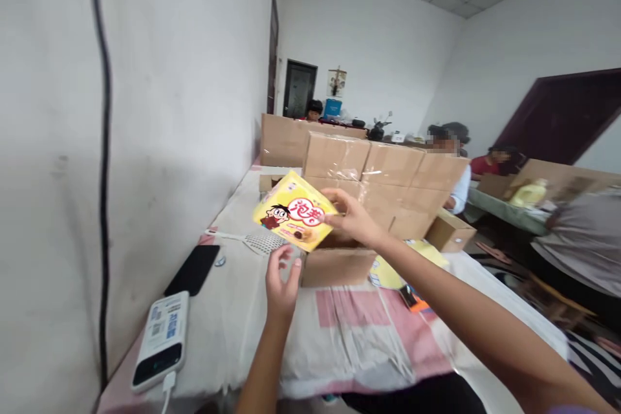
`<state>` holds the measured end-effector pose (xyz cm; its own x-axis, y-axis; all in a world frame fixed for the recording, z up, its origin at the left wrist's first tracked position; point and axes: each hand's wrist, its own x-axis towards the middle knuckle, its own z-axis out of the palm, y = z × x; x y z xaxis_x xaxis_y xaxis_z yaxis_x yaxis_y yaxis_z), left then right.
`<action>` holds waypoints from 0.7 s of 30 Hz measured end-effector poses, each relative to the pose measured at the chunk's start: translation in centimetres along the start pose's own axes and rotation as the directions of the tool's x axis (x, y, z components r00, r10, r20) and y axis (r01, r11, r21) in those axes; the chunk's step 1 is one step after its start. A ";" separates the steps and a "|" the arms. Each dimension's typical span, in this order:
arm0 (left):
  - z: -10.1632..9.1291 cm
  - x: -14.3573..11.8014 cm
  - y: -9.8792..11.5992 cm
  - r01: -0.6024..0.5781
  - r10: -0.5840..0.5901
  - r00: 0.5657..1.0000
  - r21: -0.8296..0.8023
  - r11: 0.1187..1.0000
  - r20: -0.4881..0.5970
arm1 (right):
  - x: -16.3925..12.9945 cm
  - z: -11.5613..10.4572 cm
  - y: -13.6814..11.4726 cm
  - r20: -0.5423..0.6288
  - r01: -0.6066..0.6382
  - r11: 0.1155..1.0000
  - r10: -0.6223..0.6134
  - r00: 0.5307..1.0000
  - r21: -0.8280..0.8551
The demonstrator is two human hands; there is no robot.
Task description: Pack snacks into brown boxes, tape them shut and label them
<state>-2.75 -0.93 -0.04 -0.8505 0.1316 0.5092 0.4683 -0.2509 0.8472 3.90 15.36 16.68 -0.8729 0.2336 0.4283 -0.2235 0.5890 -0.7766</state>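
Two bare hands are up over the table [228, 330], and the right hand [353, 220] has the prize: a yellow snack box [294, 210] with a cartoon face and red lettering, pinched by its right edge between thumb and fingers. That right arm stretches in long from five o'clock, forearm nearly straight, wrist level, the box tipped so its printed face looks back at the camera. The box hangs in the air just above the open cardboard carton [337, 262], at about its eleven o'clock corner.

Left hand [281, 281] now: it rises from six o'clock, palm turned inward, fingers loosely spread and upright, gripping nothing. Its fingertips sit just below the box's lower edge and just beside the carton's left wall; whether they brush the carton is hard to tell.

Off at nine o'clock from the left hand lies a black phone [193, 270], flat on the cloth, and at seven o'clock a white power bank [162, 339] with a cable at its near end. A white mesh swatter [257, 242] lies between phone and carton. Behind, at twelve o'clock, stands a stack of sealed cartons [383, 181], with other people seated beyond at one to two o'clock.
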 end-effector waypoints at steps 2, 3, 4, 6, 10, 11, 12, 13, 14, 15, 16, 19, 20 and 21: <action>0.7 -0.4 0.2 -0.207 0.178 0.967 0.150 0.967 0.184 | -2.3 -3.1 -0.1 -0.113 0.023 0.994 -0.035 0.993 -0.110; 1.1 -0.6 0.2 -0.292 0.235 0.935 0.196 0.936 0.267 | -3.0 -4.6 0.1 -0.169 0.046 0.981 -0.078 0.982 -0.186; 1.4 -0.8 0.2 -0.354 0.270 0.905 0.228 0.907 0.330 | -3.6 -5.9 0.5 -0.212 0.070 0.961 -0.130 0.969 -0.267; 1.8 -1.1 0.2 -0.408 0.281 0.873 0.280 0.869 0.399 | -4.2 -8.2 1.8 -0.233 0.112 0.922 -0.209 0.950 -0.370; 1.9 -1.3 0.2 -0.423 0.240 0.871 0.404 0.811 0.429 | -4.8 -9.7 5.7 -0.090 0.120 0.943 -0.155 0.984 -0.311; 1.7 -1.3 0.2 -0.446 0.250 0.856 0.399 0.802 0.453 | -4.9 -9.5 6.8 -0.030 0.097 0.950 -0.111 0.993 -0.297; 1.6 -1.3 0.2 -0.472 0.265 0.833 0.374 0.798 0.485 | -4.9 -9.0 7.8 0.033 0.074 0.951 -0.067 0.997 -0.301; 1.4 -1.3 0.2 -0.494 0.281 0.809 0.337 0.801 0.517 | -4.9 -8.4 8.7 0.099 0.058 0.944 -0.027 0.995 -0.324; 1.2 -1.4 0.1 -0.505 0.292 0.789 0.301 0.809 0.540 | -4.8 -7.7 9.6 0.167 0.051 0.931 0.011 0.986 -0.362; 1.0 -1.5 0.1 -0.506 0.296 0.779 0.275 0.818 0.553 | -4.8 -7.0 10.4 0.226 0.048 0.910 0.051 0.973 -0.411; 0.8 -1.7 -0.1 -0.501 0.297 0.776 0.260 0.825 0.556 | -4.7 -6.2 11.0 0.270 0.037 0.881 0.105 0.957 -0.472; 0.4 -2.6 -0.6 -0.502 0.313 0.784 0.251 0.828 0.535 | -4.4 -4.6 12.3 0.305 -0.056 0.774 0.314 0.899 -0.631; 0.4 -2.9 -0.7 -0.502 0.322 0.791 0.252 0.827 0.521 | -4.3 -4.3 12.6 0.299 -0.084 0.748 0.362 0.883 -0.658; 0.3 -3.2 -0.9 -0.501 0.329 0.798 0.252 0.828 0.505 | -4.2 -4.2 12.9 0.299 -0.101 0.736 0.391 0.870 -0.670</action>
<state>-0.35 -0.85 -2.37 -0.4037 0.5069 0.7617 0.8743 -0.0317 0.4844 6.53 25.18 6.78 -0.9769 0.2023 -0.0690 0.2137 0.9280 -0.3053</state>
